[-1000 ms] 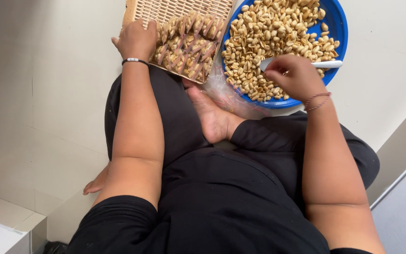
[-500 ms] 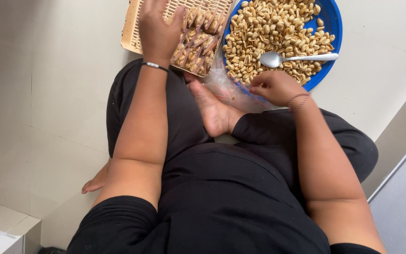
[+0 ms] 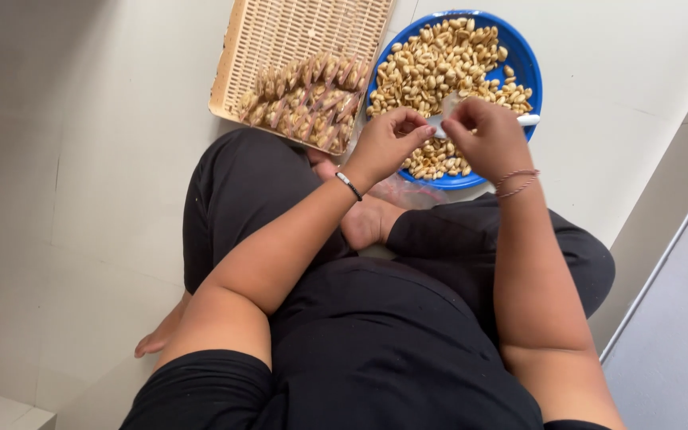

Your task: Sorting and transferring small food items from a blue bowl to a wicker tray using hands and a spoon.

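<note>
Blue bowl [image 3: 529, 68] of peanuts [image 3: 439, 56] at 1 o'clock; wicker tray [image 3: 296, 32] at 11 holds filled packets [image 3: 304, 103]. Left hand [image 3: 384, 147] and right hand [image 3: 487, 139] pinch a small clear bag [image 3: 445, 106], its axis unclear.

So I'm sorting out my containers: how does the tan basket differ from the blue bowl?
The basket is rectangular, woven and tan; the bowl is round, smooth and blue. The basket holds small filled packets lined up at its near end, its far part bare; the bowl is heaped with loose peanuts. Both sit side by side on the pale floor.
</note>
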